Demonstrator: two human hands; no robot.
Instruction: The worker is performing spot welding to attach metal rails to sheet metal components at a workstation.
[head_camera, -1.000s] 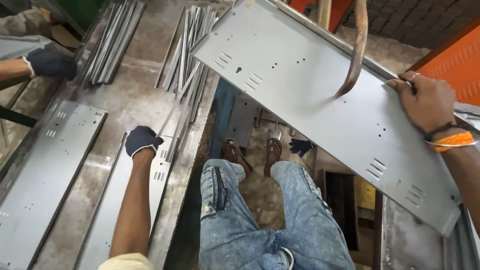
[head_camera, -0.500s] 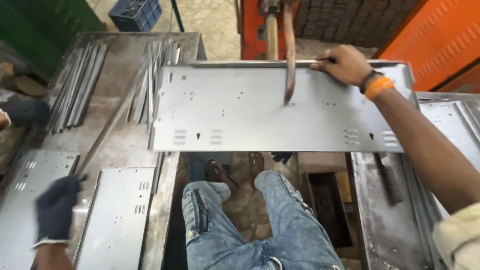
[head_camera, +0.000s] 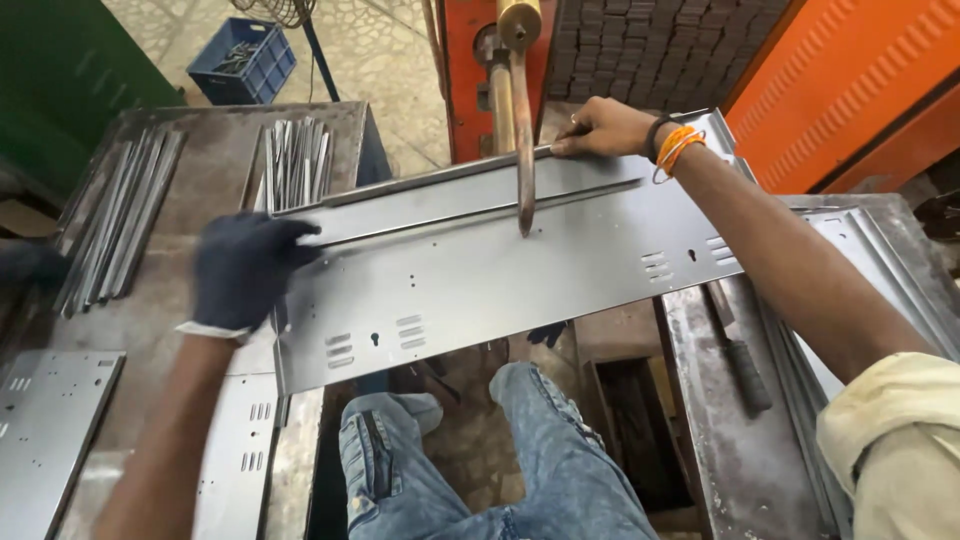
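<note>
A long grey sheet-metal panel (head_camera: 500, 275) with small holes and louvre slots lies flat, slightly slanted, spanning between the gloved left hand (head_camera: 245, 265) at its left end and the bare right hand (head_camera: 605, 127) pinching its far edge.

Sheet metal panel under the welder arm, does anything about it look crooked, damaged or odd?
Nothing looks damaged. The sheet metal panel lies slightly tilted, bridging the gap between the two work tables, its middle unsupported above the person's knees. The gloved left hand and the bare right hand steady its far edge.
</note>
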